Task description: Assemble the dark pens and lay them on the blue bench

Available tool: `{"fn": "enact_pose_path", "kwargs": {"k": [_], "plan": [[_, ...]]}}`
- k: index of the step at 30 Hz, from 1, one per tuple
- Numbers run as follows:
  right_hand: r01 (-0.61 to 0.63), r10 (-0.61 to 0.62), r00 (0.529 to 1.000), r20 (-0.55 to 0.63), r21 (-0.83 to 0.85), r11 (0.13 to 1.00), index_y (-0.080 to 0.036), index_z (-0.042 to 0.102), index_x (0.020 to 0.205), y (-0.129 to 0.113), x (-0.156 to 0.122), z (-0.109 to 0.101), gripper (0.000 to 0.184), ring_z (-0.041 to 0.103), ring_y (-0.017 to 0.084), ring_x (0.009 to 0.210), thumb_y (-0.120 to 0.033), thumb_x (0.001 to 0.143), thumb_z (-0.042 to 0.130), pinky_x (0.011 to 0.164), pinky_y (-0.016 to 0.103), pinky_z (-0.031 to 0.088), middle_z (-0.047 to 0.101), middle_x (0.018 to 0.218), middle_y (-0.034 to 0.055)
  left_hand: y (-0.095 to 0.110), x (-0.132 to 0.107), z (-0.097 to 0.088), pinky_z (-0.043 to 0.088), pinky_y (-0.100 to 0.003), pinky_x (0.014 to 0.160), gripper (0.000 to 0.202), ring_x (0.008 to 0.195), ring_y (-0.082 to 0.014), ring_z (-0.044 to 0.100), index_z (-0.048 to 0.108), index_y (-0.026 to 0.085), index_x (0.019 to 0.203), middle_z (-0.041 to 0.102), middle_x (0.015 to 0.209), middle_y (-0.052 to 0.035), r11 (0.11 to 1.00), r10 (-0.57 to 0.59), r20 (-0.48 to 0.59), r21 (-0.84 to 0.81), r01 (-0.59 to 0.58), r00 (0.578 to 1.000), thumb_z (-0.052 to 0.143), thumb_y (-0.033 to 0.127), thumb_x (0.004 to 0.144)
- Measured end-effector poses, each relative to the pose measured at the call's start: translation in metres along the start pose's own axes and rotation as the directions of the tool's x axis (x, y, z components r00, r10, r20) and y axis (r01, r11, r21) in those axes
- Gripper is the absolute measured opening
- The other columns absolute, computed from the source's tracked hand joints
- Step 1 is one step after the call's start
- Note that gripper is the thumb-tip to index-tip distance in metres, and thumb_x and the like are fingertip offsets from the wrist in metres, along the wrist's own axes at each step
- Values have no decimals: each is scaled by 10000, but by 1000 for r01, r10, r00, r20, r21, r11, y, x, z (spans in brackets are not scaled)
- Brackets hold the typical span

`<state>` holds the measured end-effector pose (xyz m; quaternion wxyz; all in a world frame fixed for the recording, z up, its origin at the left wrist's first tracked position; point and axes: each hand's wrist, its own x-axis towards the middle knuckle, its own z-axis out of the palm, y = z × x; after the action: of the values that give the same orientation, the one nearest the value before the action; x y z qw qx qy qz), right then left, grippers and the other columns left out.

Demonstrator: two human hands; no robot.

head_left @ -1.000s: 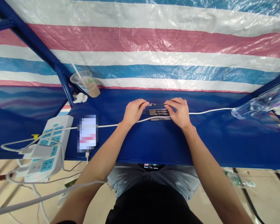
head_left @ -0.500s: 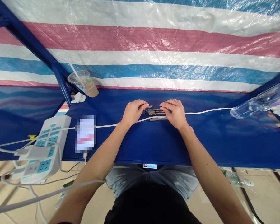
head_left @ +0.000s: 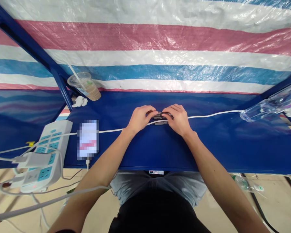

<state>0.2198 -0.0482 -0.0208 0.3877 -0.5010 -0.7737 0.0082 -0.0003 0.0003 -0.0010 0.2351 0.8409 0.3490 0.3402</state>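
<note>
Several slim dark pens [head_left: 159, 123] with grey, cap-like ends lie sideways in a small group on the blue table. My left hand [head_left: 142, 119] is closed in a pinch at the left end of the top pen [head_left: 158, 114]. From the other side, my right hand [head_left: 176, 118] pinches the same pen, its fingers covering the right end of the group. The fingertips of both hands are close together. A white cable [head_left: 150, 122] runs across the pens and passes beneath my hands.
On the left are a power strip [head_left: 59, 129] with plugs and cables, a phone [head_left: 88, 139] on a charging cable, a drink cup [head_left: 91, 90] with a straw, and crumpled tissue [head_left: 80, 101]. A clear plastic bottle [head_left: 254, 111] lies at the right. Striped sheeting [head_left: 145, 38] hangs behind.
My hands have moved closer together and slightly down, bringing the top pen against the others. My right hand has shifted left, over the group's right part.
</note>
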Motion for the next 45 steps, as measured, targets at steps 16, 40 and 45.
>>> {"fn": "enact_pose_path", "kwargs": {"k": [16,40,45], "plan": [[-13,13,1000,0,60,998,-231,691,944,-1,0,-3,89,652,243,900,-221,1023,651,814,365,492,721,941,60,1,3,-2,477,-369,832,424,854,-225,614,695,203,811,758,854,-40,992,-12,59,127,4,998,497,418,1118],[2,-1,999,43,-23,1000,-210,749,893,10,1,-1,278,639,233,821,-265,1092,564,814,391,399,777,866,57,-6,2,-3,461,-376,963,147,899,-201,693,756,226,985,789,981,-26,984,94,-36,157,-87,995,733,368,1014],[-26,27,999,-37,26,999,-225,716,933,5,3,-6,133,623,250,854,-255,1041,645,799,389,440,748,908,59,-3,2,-3,457,-387,969,267,933,-217,691,751,241,1147,798,1032,-36,987,27,33,159,-31,999,605,455,1081]]}}
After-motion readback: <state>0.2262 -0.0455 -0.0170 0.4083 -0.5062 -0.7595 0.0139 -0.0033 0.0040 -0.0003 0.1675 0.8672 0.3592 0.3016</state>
